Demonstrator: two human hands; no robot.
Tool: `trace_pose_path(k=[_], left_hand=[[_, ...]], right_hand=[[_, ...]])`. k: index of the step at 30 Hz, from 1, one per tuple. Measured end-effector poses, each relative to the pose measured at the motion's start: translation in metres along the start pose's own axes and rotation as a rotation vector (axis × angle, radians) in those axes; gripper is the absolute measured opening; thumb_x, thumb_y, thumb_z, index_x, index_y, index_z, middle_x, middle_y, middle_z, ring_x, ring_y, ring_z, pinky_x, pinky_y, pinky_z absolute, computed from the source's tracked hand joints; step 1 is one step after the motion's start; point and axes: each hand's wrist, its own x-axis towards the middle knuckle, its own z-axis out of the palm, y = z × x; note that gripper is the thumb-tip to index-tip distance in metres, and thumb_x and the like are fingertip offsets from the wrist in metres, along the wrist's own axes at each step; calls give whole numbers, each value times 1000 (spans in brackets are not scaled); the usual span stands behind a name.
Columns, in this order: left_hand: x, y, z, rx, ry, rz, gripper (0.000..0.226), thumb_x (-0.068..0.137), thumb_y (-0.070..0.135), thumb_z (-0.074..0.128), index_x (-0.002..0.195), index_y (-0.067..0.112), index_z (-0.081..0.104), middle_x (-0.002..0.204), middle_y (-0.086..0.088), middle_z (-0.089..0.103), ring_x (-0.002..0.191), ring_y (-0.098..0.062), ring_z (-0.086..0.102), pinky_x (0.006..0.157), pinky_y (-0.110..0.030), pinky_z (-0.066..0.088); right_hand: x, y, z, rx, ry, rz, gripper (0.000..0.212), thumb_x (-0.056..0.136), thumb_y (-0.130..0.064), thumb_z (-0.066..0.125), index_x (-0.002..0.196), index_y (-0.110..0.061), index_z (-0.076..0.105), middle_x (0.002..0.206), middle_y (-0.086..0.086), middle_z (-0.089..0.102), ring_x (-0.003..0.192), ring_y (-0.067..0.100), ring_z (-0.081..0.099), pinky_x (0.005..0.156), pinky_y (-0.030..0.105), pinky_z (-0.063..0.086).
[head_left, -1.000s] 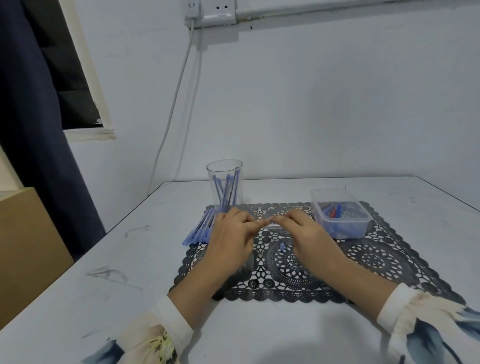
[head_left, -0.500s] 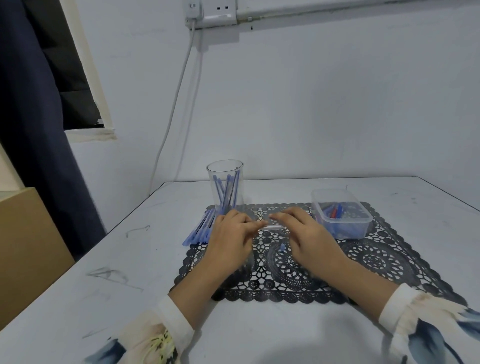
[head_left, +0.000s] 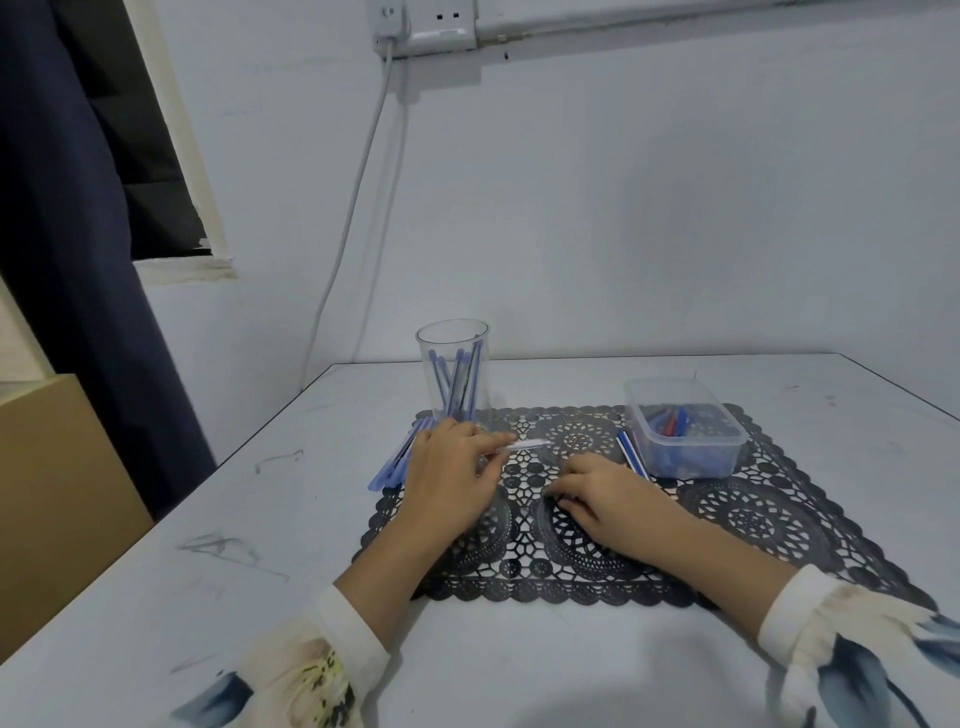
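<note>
Leftmost, loose blue pens (head_left: 395, 462) lie at the edge of the lace mat (head_left: 753, 519), below a clear cup (head_left: 453, 374) of pens. Next, the left hand (head_left: 447, 478) pinches a clear pen barrel (head_left: 522, 445) low over the mat. The right hand (head_left: 608, 493) curls its fingers onto the mat, and whether they hold anything cannot be told; it sits beside a plastic container (head_left: 631, 415).

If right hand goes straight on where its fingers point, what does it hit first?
The right hand points left over bare mat; first in line is probably the left hand, holding a clear tube.
</note>
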Motion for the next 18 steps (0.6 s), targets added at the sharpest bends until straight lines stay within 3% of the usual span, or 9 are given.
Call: trace_pose_path(k=[7,12,16,18], left_hand=[[0,0,1,21,-14,1,27,93,39,51,118,39,60,97,13,63,96,-7,47,91,-30,33],[-1,0,1,12,-9,4,27,92,38,52,118,38,61,96,13,63,95,-6,46,92,-30,33],[-2,0,1,8,-7,9,27,92,38,52,118,38,61,96,13,63,95,-7,47,92,-31,34],[-1,1,1,-4,-6,16,27,92,39,52,117,38,61,93,13,63,93,-7,47,92,-31,34]], right_hand=[[2,2,-1,52,-3,40,29,92,-10,48,114,-16,67,109,3,60,104,15,52,90,25,42],[3,-1,-5,175,191,198,22,89,-17,59,108,-14,70,104,1,66,93,13,58,88,22,44],[1,-4,-11,325,364,295,19,86,-19,65,103,-17,72,94,-4,68,76,-2,52,70,1,37],[1,-6,-12,428,424,348,17,84,-19,67,100,-19,72,87,-8,67,72,-7,53,66,-1,38]])
